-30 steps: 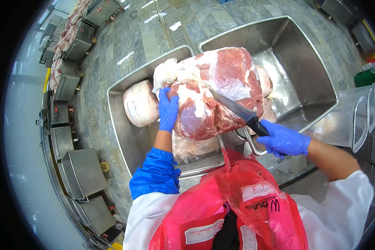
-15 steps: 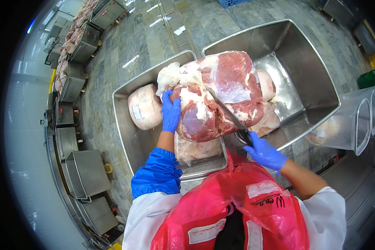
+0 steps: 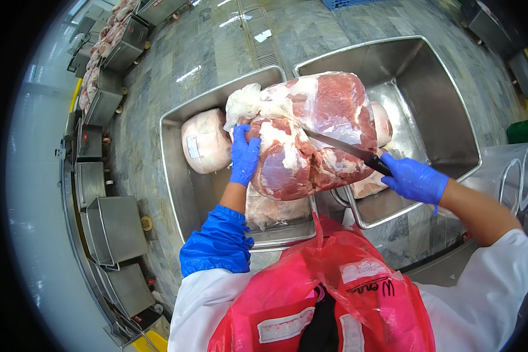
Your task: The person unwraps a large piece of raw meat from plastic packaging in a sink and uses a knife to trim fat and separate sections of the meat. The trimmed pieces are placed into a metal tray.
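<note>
A large slab of raw red meat (image 3: 284, 167) with white fat lies across the adjoining rims of two steel tubs. My left hand (image 3: 244, 154), in a blue glove, rests against the meat's left side, with its fingers curled at the edge; part of them is hidden. My gloved right hand (image 3: 413, 178) is closed round the dark handle of a long knife (image 3: 347, 147). The blade lies along the top of the meat, its tip by a pale flap of fat (image 3: 243, 105) at the upper left.
The left steel tub (image 3: 171, 170) holds a labelled pale meat piece (image 3: 205, 141) and another piece (image 3: 276, 211) under the slab. More pieces lie in the right tub (image 3: 452, 111). Clear plastic bins (image 3: 513, 170) stand at the right. Several steel carts (image 3: 120, 226) line the left wall.
My right hand has moved right and a little upward with the knife, and the blade now lies flatter across the meat. My left hand stays at the meat's left side.
</note>
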The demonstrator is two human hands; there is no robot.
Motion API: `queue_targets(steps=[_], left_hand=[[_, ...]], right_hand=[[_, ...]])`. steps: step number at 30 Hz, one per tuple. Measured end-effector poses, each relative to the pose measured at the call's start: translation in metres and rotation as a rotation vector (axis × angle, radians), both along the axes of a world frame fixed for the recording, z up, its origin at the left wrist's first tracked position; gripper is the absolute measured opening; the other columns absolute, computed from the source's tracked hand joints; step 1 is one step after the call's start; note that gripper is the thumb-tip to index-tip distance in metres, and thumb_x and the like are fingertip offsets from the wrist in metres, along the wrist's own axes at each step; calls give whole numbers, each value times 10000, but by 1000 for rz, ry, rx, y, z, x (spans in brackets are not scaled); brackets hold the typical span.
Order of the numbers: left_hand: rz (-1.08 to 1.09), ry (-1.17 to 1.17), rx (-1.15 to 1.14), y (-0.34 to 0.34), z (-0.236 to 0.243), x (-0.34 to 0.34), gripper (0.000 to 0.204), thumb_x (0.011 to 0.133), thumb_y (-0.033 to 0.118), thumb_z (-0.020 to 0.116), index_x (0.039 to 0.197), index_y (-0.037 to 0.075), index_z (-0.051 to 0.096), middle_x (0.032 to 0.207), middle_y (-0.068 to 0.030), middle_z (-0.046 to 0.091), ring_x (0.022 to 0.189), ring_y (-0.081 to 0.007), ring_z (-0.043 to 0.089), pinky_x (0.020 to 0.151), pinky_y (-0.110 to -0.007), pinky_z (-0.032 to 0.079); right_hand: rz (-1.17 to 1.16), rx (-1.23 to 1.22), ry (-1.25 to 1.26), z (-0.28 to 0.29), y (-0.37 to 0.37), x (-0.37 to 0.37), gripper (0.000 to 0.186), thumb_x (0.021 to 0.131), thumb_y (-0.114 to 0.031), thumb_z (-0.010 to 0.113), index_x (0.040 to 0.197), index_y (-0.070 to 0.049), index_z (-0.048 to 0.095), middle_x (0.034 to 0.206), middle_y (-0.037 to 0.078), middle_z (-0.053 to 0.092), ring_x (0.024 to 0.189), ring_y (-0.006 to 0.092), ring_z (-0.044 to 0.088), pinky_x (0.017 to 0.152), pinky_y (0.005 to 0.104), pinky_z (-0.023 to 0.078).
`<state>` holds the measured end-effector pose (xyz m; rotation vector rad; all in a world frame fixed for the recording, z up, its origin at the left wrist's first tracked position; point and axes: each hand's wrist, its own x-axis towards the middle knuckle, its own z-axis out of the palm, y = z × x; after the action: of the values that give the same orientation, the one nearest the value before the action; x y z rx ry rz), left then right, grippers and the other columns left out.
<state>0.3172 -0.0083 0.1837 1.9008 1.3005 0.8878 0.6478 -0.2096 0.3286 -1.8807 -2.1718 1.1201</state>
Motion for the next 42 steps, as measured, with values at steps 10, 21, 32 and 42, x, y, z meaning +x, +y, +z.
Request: queue_targets(steps=[10, 21, 32, 42], left_hand=[[56, -129, -75, -4, -10, 1, 334, 740, 105, 500, 1044, -9, 424, 1055, -176, 445, 1030, -290, 438, 923, -353, 325], [100, -66, -108, -4, 0, 7, 305, 764, 145, 521, 1025, 6, 446, 1041, -165, 453, 1002, -293, 459, 890, -362, 357], [44, -38, 21, -5, 1, 3, 286, 771, 134, 500, 1019, 10, 434, 1044, -175, 454, 1035, -315, 434, 933, -364, 323], [25, -5, -65, 5, -5, -5, 309, 747, 118, 502, 1026, 4, 432, 1049, -180, 455, 1022, -321, 448, 920, -370, 337]], right_hand=[[-162, 154, -71, -49, -29, -22, 259, 818, -156, 516, 1009, -22, 403, 786, 229, 550, 737, 404, 541, 644, 457, 431], [22, -369, -70, 47, 60, 24, 287, 842, -251, 547, 1003, -34, 448, 652, 151, 549, 522, 252, 540, 497, 376, 429], [-99, 44, -43, -48, -11, -5, 314, 839, -213, 518, 1037, -12, 380, 802, 278, 560, 749, 441, 552, 634, 502, 425], [-191, -699, 173, 50, 61, 25, 338, 850, -291, 547, 1055, -59, 414, 573, 21, 437, 402, 93, 419, 351, 237, 340]])
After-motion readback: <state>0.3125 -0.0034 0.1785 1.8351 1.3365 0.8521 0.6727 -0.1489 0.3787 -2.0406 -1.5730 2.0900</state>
